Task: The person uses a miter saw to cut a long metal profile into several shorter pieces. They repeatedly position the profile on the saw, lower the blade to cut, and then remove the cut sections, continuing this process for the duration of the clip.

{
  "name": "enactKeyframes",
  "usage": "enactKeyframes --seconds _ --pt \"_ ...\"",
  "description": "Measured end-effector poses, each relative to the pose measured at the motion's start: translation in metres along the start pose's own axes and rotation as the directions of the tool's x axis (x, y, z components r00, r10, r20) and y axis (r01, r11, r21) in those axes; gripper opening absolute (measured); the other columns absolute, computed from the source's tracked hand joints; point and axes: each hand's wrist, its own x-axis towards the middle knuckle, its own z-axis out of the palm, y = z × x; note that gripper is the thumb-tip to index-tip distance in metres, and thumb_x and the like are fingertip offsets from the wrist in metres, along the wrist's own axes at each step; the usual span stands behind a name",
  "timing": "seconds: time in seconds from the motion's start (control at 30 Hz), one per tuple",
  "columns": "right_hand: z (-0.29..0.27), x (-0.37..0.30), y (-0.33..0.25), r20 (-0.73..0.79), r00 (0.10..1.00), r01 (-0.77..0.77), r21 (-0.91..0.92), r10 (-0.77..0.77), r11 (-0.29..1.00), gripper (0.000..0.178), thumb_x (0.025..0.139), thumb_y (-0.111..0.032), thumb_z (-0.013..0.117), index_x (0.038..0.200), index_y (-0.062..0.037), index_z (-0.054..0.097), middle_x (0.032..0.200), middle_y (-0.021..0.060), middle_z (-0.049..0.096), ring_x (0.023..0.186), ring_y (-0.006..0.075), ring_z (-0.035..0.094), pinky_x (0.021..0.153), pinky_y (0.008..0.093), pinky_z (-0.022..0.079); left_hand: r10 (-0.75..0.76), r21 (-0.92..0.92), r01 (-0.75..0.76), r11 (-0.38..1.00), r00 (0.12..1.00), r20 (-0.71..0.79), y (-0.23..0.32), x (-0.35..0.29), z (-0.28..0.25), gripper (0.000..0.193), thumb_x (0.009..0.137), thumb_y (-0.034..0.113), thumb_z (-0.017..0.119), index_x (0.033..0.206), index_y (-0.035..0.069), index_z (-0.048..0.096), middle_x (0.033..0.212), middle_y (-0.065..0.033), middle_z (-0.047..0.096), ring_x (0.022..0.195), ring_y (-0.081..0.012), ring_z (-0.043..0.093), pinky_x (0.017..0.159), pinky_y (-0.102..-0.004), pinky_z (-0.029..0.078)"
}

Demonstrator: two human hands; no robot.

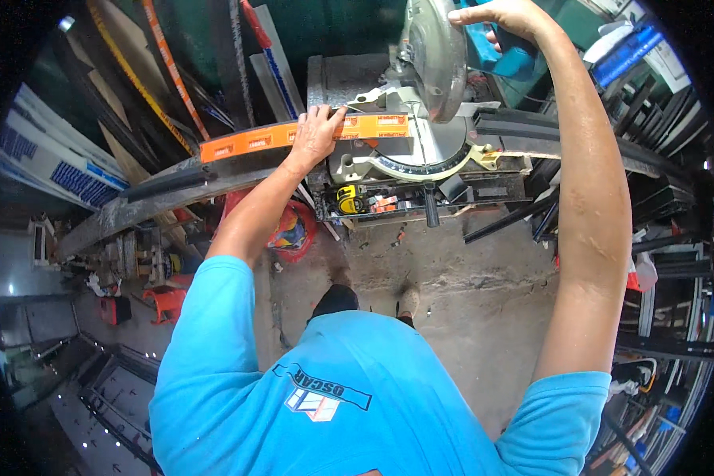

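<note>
A miter saw (435, 63) stands on the bench in front of me, its round blade guard raised above the base. My right hand (512, 20) is wrapped around the saw's teal handle (509, 59), with the thumb stretched toward the guard. My left hand (317, 136) grips a long metal profile (250, 143) covered in orange printed film, its fingers over the far edge. The profile lies across the left side of the saw base, against the fence. Its right end reaches near the saw's slotted table (430, 144), short of the blade guard.
A yellow and black tape measure (349, 200) and small offcuts lie in a tray below the saw. Long profiles (166, 71) lean against the back wall at left. A red bag (293, 234) hangs under the bench. Racked dark profiles (666, 198) fill the right side.
</note>
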Motion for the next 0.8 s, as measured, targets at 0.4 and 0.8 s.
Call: enactKeyframes --seconds 0.4,0.8 --pt "-0.005 0.007 0.010 0.015 0.998 0.059 0.052 -0.060 0.997 0.099 0.061 -0.015 0.100 0.140 0.0043 0.043 0.101 0.0227 0.063 0.063 0.0247 0.061 0.050 0.0430 0.052 0.304 -0.327 -0.182 0.927 0.877 0.373 0.011 -0.012 -0.027 0.067 0.077 0.003 0.071 0.142 0.017 0.062 0.108 -0.0116 0.067 0.105 -0.0352 0.062 0.090 -0.0473 0.050" --pt "-0.013 0.029 0.008 0.072 0.990 0.127 -0.060 -0.123 0.990 0.057 0.060 -0.020 0.099 0.096 0.0097 0.067 0.081 0.0202 0.066 0.064 0.0267 0.063 0.053 0.0460 0.052 -0.047 -0.062 0.054 0.997 0.992 0.114 0.011 0.003 0.002 0.070 0.079 0.008 0.078 0.145 0.019 0.059 0.130 -0.0150 0.057 0.119 -0.0363 0.055 0.099 -0.0500 0.049"
